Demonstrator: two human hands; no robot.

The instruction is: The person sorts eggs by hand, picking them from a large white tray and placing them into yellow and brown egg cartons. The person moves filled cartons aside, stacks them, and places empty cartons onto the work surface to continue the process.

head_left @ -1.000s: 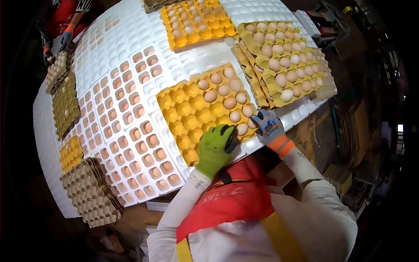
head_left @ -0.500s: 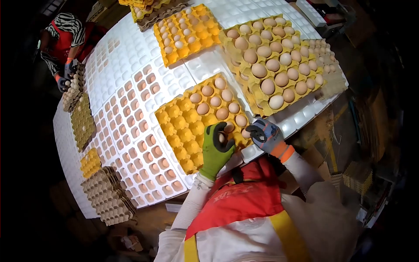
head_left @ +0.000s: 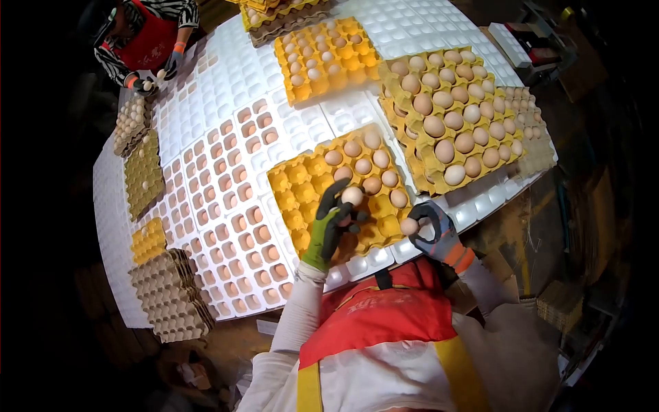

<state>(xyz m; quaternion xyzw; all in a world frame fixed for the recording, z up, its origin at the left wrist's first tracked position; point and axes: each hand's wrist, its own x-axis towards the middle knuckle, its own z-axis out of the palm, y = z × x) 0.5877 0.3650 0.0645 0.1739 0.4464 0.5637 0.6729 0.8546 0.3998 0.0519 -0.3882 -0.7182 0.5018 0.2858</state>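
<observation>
My left hand (head_left: 328, 230), in a green glove with dark palm and fingers, is turned up over the yellow egg tray (head_left: 292, 180). Its fingers curl around a pale egg (head_left: 352, 196), and a second egg partly shows lower in the palm. At the tray's near right corner, my right hand (head_left: 439, 237), in a grey-blue glove with an orange cuff, pinches a brownish egg (head_left: 409, 226) at its fingertips. Several eggs sit in the tray's right-hand cups; the cups on its left hold none.
Stacked yellow trays of eggs (head_left: 465, 143) stand to the right. White foam trays (head_left: 206, 230) with eggs in their pockets cover the table's middle. Another egg tray (head_left: 329, 58) lies farther back. Grey cardboard trays (head_left: 171, 292) are piled left. A co-worker (head_left: 147, 44) holds eggs at the far left.
My left hand has rolled palm-up, with its egg raised from the tray. The egg in my right hand is now clear of the cups. The co-worker's hands have left the carton, holding eggs.
</observation>
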